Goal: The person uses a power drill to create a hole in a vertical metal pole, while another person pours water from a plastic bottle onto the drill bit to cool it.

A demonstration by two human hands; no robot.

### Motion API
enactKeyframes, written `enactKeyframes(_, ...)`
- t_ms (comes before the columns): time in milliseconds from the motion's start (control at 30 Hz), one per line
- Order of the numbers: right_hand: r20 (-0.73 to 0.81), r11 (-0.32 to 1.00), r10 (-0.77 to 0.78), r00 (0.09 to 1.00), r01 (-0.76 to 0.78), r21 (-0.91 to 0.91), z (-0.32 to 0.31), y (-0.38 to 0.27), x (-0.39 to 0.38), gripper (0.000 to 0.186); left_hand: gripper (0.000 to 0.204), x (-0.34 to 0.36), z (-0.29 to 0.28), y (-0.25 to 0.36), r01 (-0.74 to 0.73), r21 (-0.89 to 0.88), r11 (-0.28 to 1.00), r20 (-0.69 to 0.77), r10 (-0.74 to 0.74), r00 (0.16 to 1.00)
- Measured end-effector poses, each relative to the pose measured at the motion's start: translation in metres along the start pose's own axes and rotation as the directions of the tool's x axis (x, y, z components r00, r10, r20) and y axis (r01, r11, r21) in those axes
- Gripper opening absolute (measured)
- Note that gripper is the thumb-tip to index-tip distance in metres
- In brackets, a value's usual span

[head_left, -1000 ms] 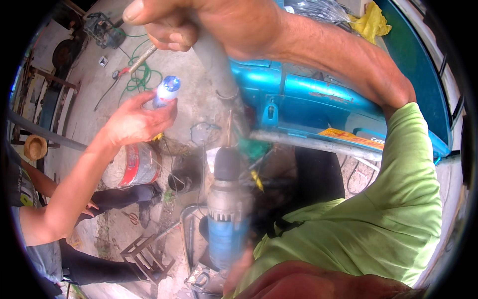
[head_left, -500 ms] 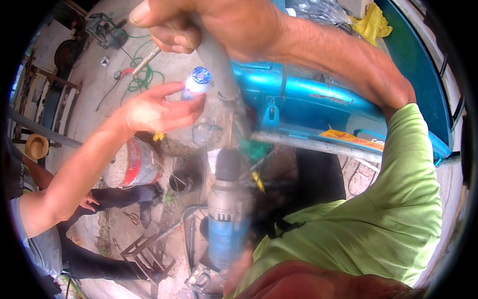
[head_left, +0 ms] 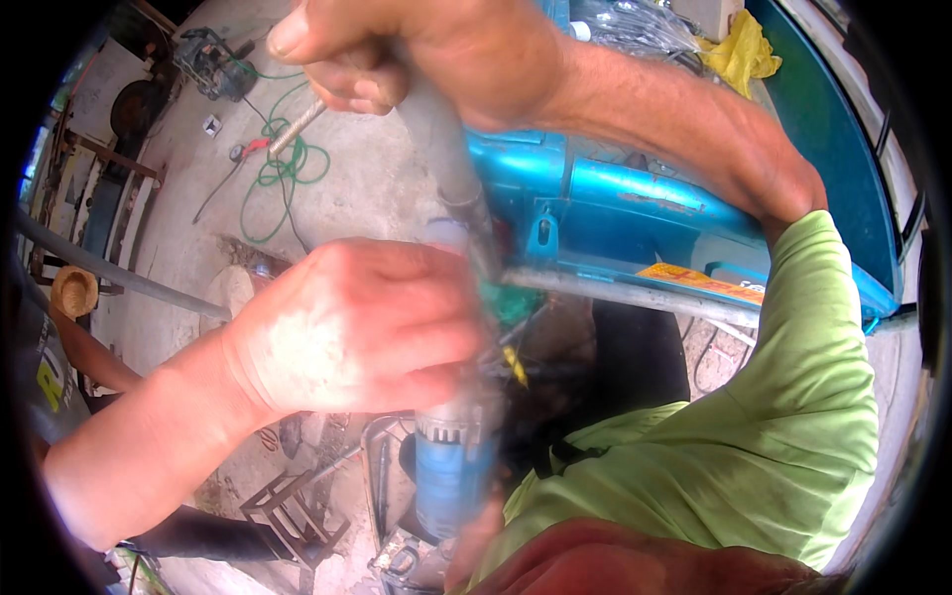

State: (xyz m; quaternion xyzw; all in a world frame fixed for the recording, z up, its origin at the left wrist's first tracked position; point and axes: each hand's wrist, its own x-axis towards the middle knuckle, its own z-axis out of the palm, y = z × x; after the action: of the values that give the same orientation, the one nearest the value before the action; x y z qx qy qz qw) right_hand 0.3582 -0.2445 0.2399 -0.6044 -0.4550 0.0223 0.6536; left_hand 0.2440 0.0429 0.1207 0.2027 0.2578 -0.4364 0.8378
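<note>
Right forearm (head_left: 674,124) slants across the top, right hand (head_left: 446,55) curled; low down, apparently the left hand (head_left: 478,540), mostly hidden.

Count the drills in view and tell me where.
1: the blue drill, upright at lower middle, its top hidden behind the co-worker's hand. Others may be hidden.

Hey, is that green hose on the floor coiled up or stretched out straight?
Loosely coiled: the green hose lies in overlapping loops on the concrete floor.
</note>
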Motion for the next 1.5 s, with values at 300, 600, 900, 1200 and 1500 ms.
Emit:
enactKeyframes(300,0.026,0.99,-0.111,0.994,0.108,0.094,0.003,0.001,0.003,0.039,0.029,-0.018,-0.037,-0.157,-0.548,0.829,0.115,0.276,0.768,0.578)
enactKeyframes(600,0.022,0.997,-0.066,0.998,0.065,0.047,-0.001,-0.002,-0.001,0.039,0.022,-0.008,-0.059,-0.211,-0.523,0.842,0.131,0.229,0.792,0.567)
enactKeyframes(900,0.075,0.989,-0.148,0.986,0.147,0.018,-0.009,0.019,0.006,0.04,0.018,-0.006,-0.066,-0.225,-0.499,0.863,0.075,0.25,0.795,0.553)
enactKeyframes(1200,0.081,0.988,-0.152,0.985,0.154,-0.01,-0.013,0.016,0.006,0.032,0.017,-0.006,-0.07,-0.24,-0.496,0.868,0.039,0.266,0.805,0.53)
enactKeyframes(1500,-0.196,0.721,-0.075,0.978,-0.083,-0.688,-0.012,-0.009,-0.027,0.043,0.018,0.009,-0.087,-0.249,-0.607,0.794,0.028,0.257,0.89,0.376)
